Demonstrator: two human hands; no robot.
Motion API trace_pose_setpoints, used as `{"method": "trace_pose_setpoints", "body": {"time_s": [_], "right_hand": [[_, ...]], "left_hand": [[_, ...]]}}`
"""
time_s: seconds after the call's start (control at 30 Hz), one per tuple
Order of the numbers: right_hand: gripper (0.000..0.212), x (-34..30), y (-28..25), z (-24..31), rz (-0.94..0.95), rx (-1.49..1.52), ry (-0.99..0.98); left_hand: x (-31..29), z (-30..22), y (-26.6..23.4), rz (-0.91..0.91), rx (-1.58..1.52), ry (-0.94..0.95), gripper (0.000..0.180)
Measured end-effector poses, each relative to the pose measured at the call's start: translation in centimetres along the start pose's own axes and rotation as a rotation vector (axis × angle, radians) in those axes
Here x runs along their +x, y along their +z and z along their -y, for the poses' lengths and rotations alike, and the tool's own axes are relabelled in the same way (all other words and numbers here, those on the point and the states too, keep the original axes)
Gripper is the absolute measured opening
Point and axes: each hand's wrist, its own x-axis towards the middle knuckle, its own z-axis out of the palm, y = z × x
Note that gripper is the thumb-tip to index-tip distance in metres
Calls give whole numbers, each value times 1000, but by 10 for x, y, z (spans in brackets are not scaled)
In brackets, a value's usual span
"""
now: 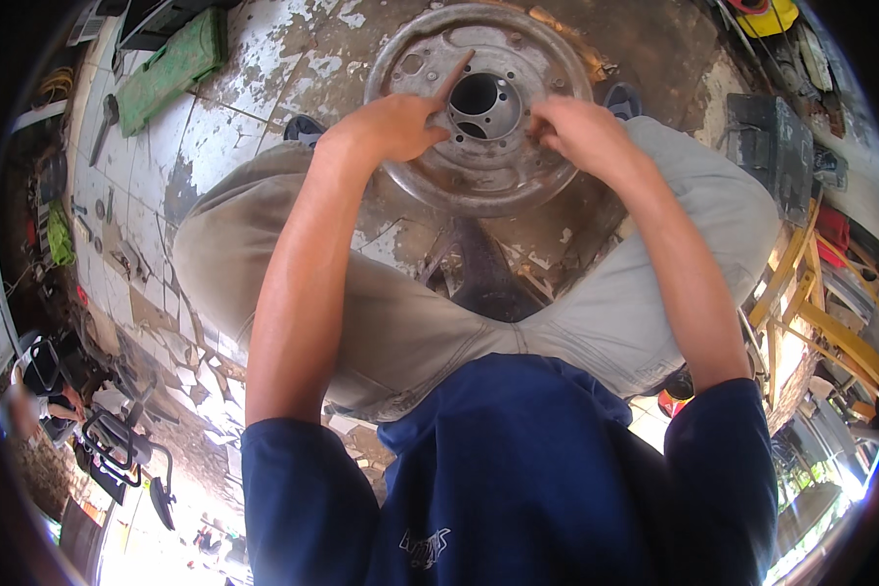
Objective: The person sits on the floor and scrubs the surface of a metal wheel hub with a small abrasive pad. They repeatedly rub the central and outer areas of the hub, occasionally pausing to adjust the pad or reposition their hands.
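Note:
A worn grey steel wheel rim (439, 181) lies on the floor in front of my legs, its large centre hole ringed by small bolt holes. My left hand (386, 127) is over the rim's left part, fingers closed round what looks like a slim, tapered reddish-brown tool (459, 76). That tool slants up and right across the disc, beside the centre hole. Over the disc to the right of the hole is my right hand (581, 135), its fingers curled together near the hub. Whether it holds something small is hidden.
A dark metal post or stand (481, 264) is between my legs, below the rim. A green case (174, 73) lies on worn tiles at the far left. A dark grey box (770, 142) and a yellow frame (830, 327) are at the right. Another person (29, 405) appears at the lower left.

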Motion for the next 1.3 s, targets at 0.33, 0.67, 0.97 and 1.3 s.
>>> {"method": "trace_pose_setpoints", "body": {"time_s": [0.33, 0.67, 0.97, 1.3], "right_hand": [[18, 4, 3, -1, 16, 66, -13], [19, 4, -1, -3, -115, 67, -22], [18, 5, 1, -6, -102, 160, 25], [18, 2, 10, -9, -173, 149, 3]], "left_hand": [[-3, -4, -4, 15, 6, -37, 50], [1, 2, -2, -10, -9, 34, 48], [-1, -5, 1, -241, 10, 126, 36], [8, -9, 21, -377, 140, 182, 29]]}}
